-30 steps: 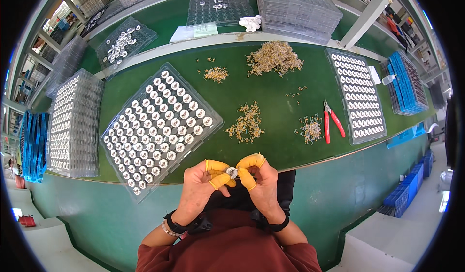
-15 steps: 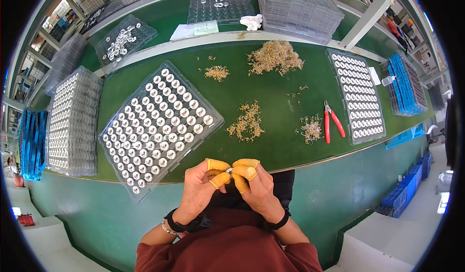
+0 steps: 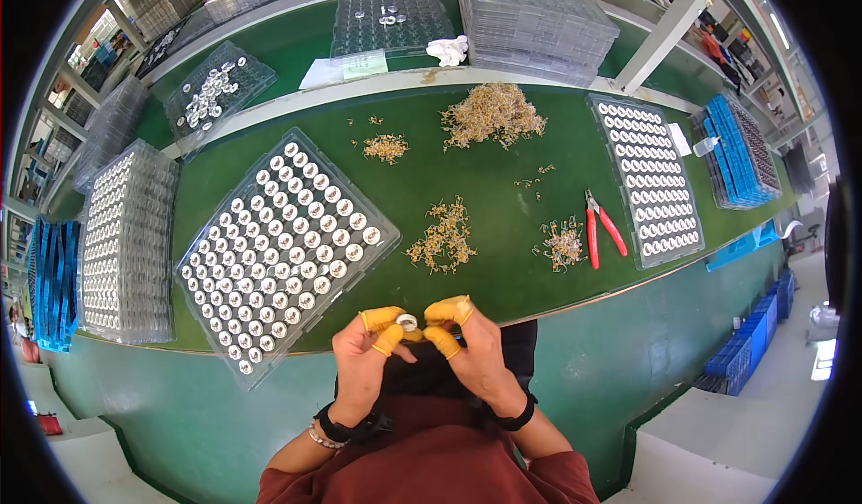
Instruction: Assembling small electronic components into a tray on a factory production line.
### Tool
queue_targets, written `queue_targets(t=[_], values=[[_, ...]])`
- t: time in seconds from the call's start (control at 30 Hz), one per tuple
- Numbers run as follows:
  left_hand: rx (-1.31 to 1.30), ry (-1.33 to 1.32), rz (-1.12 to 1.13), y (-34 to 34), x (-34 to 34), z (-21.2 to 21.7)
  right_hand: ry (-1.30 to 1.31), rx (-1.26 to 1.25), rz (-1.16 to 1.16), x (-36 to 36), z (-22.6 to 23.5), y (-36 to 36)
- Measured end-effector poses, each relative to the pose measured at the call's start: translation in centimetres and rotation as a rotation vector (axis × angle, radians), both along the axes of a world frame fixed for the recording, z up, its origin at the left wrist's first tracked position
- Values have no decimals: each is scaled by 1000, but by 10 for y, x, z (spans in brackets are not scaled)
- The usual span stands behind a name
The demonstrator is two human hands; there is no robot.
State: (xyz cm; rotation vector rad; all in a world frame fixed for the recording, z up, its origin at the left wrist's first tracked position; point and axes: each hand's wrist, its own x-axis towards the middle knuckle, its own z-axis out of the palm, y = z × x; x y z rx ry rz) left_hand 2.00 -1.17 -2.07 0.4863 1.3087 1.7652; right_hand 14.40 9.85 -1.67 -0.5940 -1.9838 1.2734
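Observation:
My left hand [image 3: 361,360] pinches a small round silver-white part [image 3: 407,322] between finger and thumb, just off the table's front edge. Yellow finger cots cover the fingertips of both hands. Close beside the part, my right hand [image 3: 480,360] has its finger and thumb curled together; whatever lies between them is too small to make out. To the left, a clear tray [image 3: 382,237] holds rows of similar round parts. Beyond my hands lies a loose pile of small wire-legged orange components [image 3: 442,237], with a smaller pile [image 3: 563,243] to the right.
Red-handled pliers [image 3: 594,234] lie right of the small pile. Another filled tray [image 3: 663,260] sits farther right, near blue trays [image 3: 741,158]. A large component heap [image 3: 494,116] and a smaller one [image 3: 386,148] are at the back. Stacked trays [image 3: 130,243] stand at left.
My hands have drawn slightly apart, and the round part now shows in my left fingers. The whole view has shifted a little.

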Motion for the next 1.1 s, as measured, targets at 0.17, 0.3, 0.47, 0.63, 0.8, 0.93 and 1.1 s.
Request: queue_targets(t=[0.17, 0.3, 0.47, 0.63, 0.8, 0.93, 1.1], values=[[21, -36, 14, 3, -9, -1, -324, 447, -282, -13, -1, 35], [46, -99, -19, 7, -8, 0, -473, 527, -248, -18, -11, 43], [3, -156, -59, 3, -10, 0, -353, 469, -146, 3, 0, 42], [-31, -192, -101, 9, -9, 8, -254, 285, -224, 20, 5, 46], [-41, -174, -127, 9, -5, 5, -249, 359, -213, 22, -4, 44], [-41, -139, -135, 9, -5, 2, -237, 272, -251, 17, -6, 41], [-18, -107, -141, 7, -7, -1, -149, 236, -302, 26, -4, 45]])
